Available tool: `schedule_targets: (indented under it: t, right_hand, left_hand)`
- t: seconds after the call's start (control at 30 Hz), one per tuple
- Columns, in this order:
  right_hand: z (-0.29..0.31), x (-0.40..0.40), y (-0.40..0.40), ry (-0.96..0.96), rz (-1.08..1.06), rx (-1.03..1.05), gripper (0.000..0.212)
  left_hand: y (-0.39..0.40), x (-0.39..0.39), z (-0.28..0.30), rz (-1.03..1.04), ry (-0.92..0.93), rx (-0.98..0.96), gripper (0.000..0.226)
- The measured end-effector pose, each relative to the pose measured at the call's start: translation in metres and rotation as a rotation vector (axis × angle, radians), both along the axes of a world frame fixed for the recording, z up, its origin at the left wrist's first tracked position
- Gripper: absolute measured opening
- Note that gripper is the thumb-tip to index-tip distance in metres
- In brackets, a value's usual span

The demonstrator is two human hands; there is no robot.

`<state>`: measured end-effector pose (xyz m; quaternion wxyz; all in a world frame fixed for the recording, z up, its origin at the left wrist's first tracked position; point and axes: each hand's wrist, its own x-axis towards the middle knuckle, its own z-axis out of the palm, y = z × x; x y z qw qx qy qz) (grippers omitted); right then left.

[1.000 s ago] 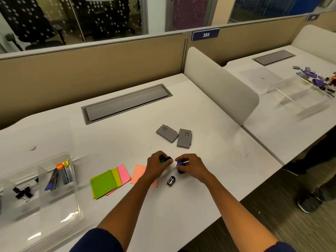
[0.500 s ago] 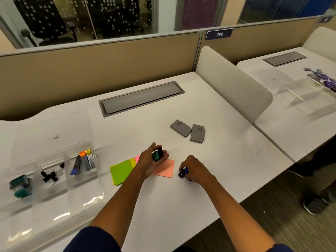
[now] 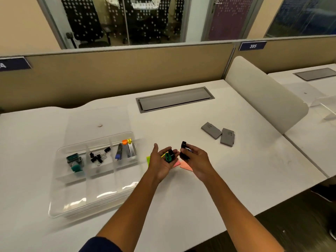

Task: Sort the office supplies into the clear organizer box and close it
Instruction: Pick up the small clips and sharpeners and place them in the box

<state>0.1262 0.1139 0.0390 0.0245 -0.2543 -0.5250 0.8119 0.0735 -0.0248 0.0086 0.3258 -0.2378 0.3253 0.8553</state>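
My left hand [image 3: 161, 161] is palm up above the desk and cradles a green and black sharpener [image 3: 169, 156]. My right hand [image 3: 195, 158] is beside it, holding two small black sharpeners [image 3: 184, 150] in its fingers. The clear organizer box [image 3: 94, 193] lies open at the left. Its back compartments hold green items [image 3: 74, 161], black binder clips [image 3: 99, 155] and staple strips with coloured pins [image 3: 126, 149]. Coloured sticky notes [image 3: 186, 166] lie on the desk under my hands, mostly hidden.
Two grey flat cases [image 3: 219, 133] lie on the white desk [image 3: 236, 179] to the right. A grey cable flap [image 3: 174, 100] is set in the desk at the back. A curved divider [image 3: 263, 95] bounds the desk's right side; the front edge drops to the floor.
Both hands lifted off the desk and moved together. The right hand picked up the dark sharpeners; the left turned palm up with the green one. The view swung left.
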Motion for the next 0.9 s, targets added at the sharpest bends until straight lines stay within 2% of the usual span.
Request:
schedule_targets:
  t: [0.07, 0.17, 0.3, 0.5, 0.7, 0.9]
  right_hand:
    - [0.003, -0.009, -0.03, 0.037, -0.027, -0.033, 0.027]
    - [0.002, -0.017, -0.082, 0.057, -0.096, 0.122, 0.03]
    - [-0.006, -0.022, -0.154, 0.058, -0.157, 0.194, 0.026]
    - [-0.016, -0.026, -0.246, -0.011, -0.241, -0.028, 0.024]
    - [-0.016, -0.027, -0.306, -0.1, -0.049, -0.22, 0.021]
    - [-0.014, -0.023, -0.347, -0.185, 0.071, -0.303, 0.014]
  left_hand:
    - [-0.017, 0.0, 0.007, 0.071, -0.019, 0.059, 0.058]
    - [-0.046, -0.002, 0.017, 0.193, -0.019, 0.106, 0.057]
    - [-0.086, -0.003, 0.026, 0.32, 0.015, 0.044, 0.057]
    - [-0.146, 0.006, 0.032, 0.486, 0.015, -0.08, 0.054]
    - [-0.211, 0.016, 0.024, 0.595, 0.097, -0.271, 0.051]
    - [-0.256, 0.03, 0.023, 0.698, 0.09, -0.303, 0.059]
